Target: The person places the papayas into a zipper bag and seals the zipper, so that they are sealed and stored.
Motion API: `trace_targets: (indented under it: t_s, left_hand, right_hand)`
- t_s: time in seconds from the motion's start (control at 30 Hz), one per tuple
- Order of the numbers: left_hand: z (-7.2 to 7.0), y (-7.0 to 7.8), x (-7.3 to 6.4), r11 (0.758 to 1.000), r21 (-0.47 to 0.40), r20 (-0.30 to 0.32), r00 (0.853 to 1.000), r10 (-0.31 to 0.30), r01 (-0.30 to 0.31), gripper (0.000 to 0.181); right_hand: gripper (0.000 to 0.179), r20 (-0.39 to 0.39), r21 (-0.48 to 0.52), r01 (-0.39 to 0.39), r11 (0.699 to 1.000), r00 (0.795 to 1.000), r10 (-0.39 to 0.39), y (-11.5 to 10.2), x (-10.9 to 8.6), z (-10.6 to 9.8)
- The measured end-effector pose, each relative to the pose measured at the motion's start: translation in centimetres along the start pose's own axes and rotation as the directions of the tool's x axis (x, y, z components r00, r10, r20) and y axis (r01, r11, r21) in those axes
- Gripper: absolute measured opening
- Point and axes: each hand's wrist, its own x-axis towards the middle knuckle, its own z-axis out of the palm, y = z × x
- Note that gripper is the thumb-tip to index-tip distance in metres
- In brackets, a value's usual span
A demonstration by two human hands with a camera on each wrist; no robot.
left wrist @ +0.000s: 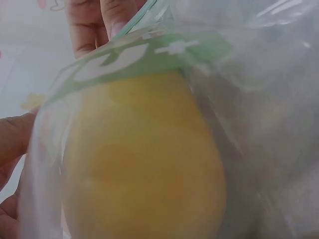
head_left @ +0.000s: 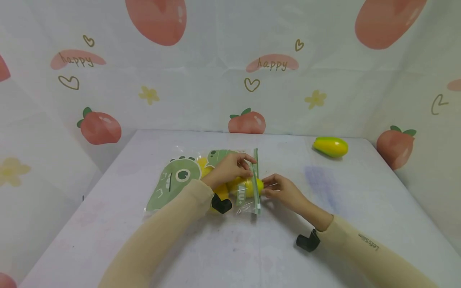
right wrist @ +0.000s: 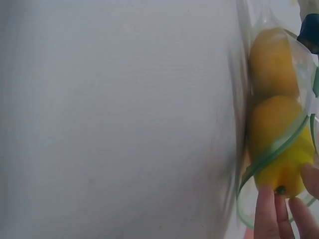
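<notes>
A clear zip bag (head_left: 252, 206) with green cartoon prints lies near the middle of the table, its green-edged mouth facing right. My left hand (head_left: 232, 170) grips the upper layer near the mouth, fingers bent at the zip strip. Just inside, a yellow papaya (head_left: 246, 188) pokes its green-stemmed tip out at the opening. Fingertips of my right hand (head_left: 284, 192) touch that tip, fairly straight, as the right wrist view also shows. Behind it in the bag sits another yellow-orange fruit (right wrist: 273, 57), partly covered by the prints and my left arm in the head view.
A yellow-green papaya (head_left: 330, 147) lies at the back right of the white table (head_left: 281, 256). A patterned cloth (head_left: 201, 88) hangs behind and along the sides. Each wrist wears a black camera mount (head_left: 221, 203).
</notes>
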Motion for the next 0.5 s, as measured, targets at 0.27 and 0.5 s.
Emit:
trace_targets:
  t_s: [0.27, 0.5]
  left_hand:
    - [0.03, -0.06, -0.11, 1.0, -0.006, -0.004, 1.0, 0.016, -0.016, 0.031]
    - [0.03, -0.39, 0.02, 0.999, 0.007, -0.002, 0.999, 0.033, -0.033, 0.032]
  right_hand:
    - [0.039, 0.044, 0.039, 0.026, 0.999, 0.999, -0.028, 0.04, 0.04, 0.2]
    - [0.04, 0.096, 0.127, 0.037, 0.991, 0.994, -0.05, 0.06, 0.08, 0.36]
